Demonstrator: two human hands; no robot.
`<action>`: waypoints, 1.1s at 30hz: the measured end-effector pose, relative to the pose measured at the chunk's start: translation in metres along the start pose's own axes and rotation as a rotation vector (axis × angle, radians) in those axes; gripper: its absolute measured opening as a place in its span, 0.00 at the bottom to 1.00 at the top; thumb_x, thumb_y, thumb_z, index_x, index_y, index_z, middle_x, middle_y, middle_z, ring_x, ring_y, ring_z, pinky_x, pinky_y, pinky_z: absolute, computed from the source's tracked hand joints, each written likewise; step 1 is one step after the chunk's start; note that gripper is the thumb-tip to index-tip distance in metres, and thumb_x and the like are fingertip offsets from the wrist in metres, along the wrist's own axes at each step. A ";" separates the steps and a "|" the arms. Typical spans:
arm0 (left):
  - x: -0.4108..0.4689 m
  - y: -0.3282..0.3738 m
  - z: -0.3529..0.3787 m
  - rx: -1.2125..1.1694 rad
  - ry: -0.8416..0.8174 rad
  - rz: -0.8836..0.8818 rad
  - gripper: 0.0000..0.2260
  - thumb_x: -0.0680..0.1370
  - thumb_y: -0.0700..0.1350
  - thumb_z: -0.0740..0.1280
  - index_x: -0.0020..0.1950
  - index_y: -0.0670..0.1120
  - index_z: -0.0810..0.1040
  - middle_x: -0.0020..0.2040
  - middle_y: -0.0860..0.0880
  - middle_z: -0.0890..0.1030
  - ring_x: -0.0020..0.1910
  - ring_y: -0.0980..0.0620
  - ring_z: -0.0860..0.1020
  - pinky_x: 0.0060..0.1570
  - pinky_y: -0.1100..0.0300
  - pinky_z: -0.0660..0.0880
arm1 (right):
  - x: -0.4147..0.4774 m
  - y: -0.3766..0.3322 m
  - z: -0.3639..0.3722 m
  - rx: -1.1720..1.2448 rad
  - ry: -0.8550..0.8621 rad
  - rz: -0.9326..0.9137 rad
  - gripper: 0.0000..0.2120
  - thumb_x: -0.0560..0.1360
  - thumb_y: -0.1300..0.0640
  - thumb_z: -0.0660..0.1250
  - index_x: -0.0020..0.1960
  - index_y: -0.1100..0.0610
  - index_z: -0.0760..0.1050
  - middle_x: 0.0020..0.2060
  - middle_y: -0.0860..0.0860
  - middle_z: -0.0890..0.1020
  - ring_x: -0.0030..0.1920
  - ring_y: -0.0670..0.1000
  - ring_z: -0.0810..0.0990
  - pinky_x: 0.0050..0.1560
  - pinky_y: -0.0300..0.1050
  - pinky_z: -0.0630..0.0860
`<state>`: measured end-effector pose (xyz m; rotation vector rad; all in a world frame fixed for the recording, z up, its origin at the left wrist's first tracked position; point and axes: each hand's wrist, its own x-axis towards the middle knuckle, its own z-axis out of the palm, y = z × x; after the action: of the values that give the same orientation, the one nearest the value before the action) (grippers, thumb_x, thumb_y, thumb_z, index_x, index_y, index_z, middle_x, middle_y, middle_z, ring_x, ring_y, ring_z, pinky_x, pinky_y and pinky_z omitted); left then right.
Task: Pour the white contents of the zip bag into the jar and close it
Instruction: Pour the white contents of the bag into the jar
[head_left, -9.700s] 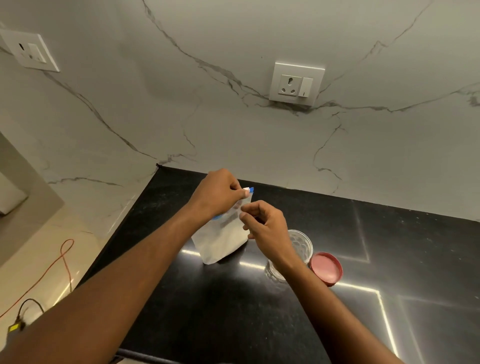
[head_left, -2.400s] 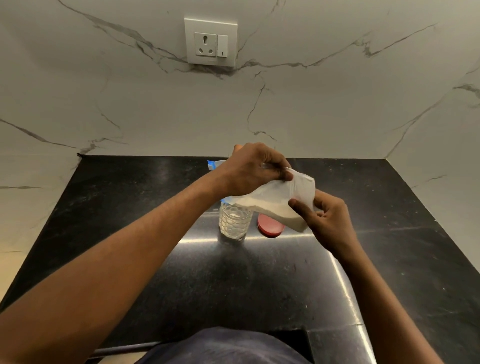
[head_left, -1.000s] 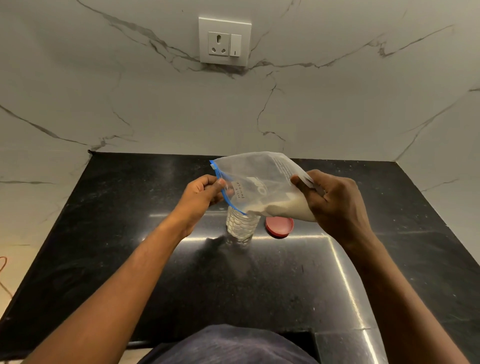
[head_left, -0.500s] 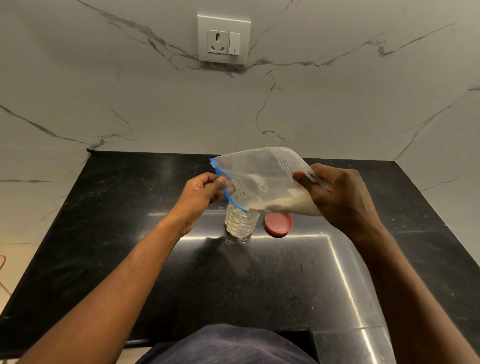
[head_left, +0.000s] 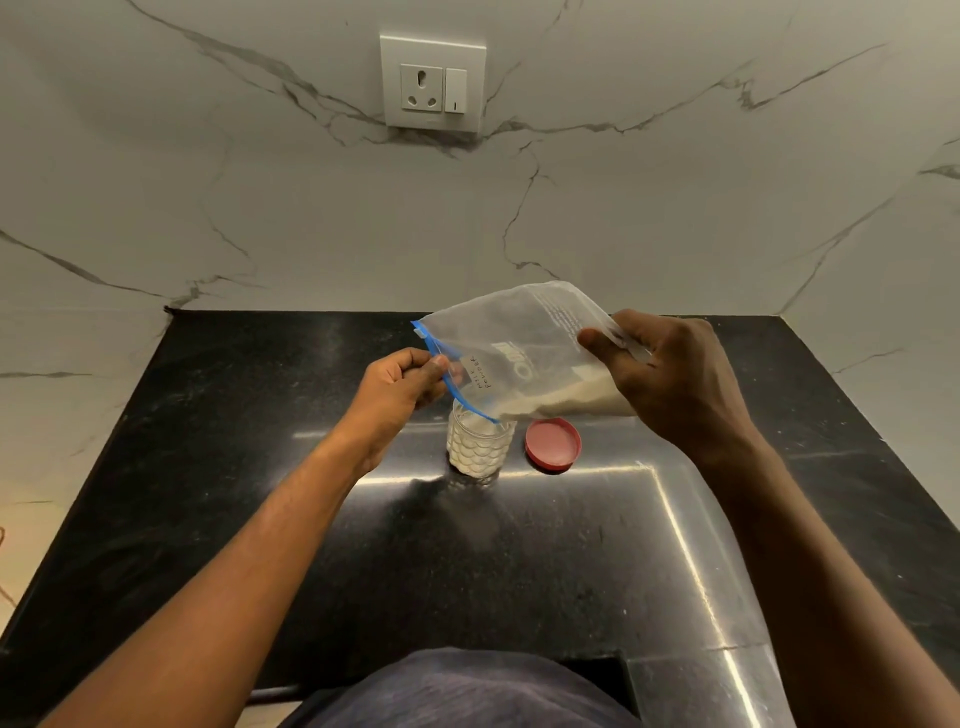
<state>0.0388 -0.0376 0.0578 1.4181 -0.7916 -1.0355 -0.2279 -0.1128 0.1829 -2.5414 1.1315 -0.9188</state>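
A clear zip bag (head_left: 514, 348) with a blue seal strip is tilted mouth-down to the left over a small textured glass jar (head_left: 479, 448) standing on the black counter. White powder lies along the bag's lower edge and runs to its mouth; the jar holds white powder up most of its height. My left hand (head_left: 400, 387) pinches the blue mouth edge. My right hand (head_left: 670, 374) grips the bag's raised bottom end. The red lid (head_left: 552, 444) lies flat just right of the jar.
The black stone counter (head_left: 467, 561) ends at a marble back wall with a white socket plate (head_left: 432, 83) and a marble side wall on the right. Its left edge drops off to a pale floor.
The bag's bottom end has lifted slightly and the powder has slid toward the mouth. The jar, nearly clear half a second ago, now shows white powder inside.
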 end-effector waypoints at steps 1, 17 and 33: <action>0.000 0.000 0.000 0.001 0.003 -0.001 0.07 0.85 0.47 0.68 0.57 0.48 0.85 0.54 0.48 0.89 0.61 0.42 0.85 0.64 0.48 0.82 | 0.000 0.000 0.000 -0.004 0.004 0.000 0.21 0.80 0.50 0.72 0.33 0.49 0.67 0.24 0.42 0.66 0.25 0.44 0.67 0.29 0.42 0.62; -0.002 0.001 -0.002 -0.001 0.018 -0.037 0.08 0.84 0.46 0.67 0.57 0.46 0.85 0.53 0.48 0.90 0.59 0.45 0.86 0.66 0.46 0.80 | 0.003 -0.008 0.005 0.028 0.102 0.032 0.15 0.77 0.45 0.74 0.40 0.57 0.83 0.32 0.53 0.84 0.32 0.56 0.82 0.34 0.53 0.79; -0.004 -0.003 -0.003 -0.003 0.016 -0.049 0.08 0.85 0.45 0.67 0.57 0.45 0.84 0.53 0.48 0.89 0.61 0.42 0.85 0.64 0.48 0.82 | 0.001 -0.009 0.006 0.088 0.098 0.053 0.12 0.77 0.48 0.76 0.43 0.56 0.85 0.34 0.50 0.85 0.33 0.50 0.81 0.34 0.43 0.74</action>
<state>0.0397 -0.0322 0.0555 1.4476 -0.7462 -1.0609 -0.2182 -0.1076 0.1830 -2.4085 1.1528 -1.0662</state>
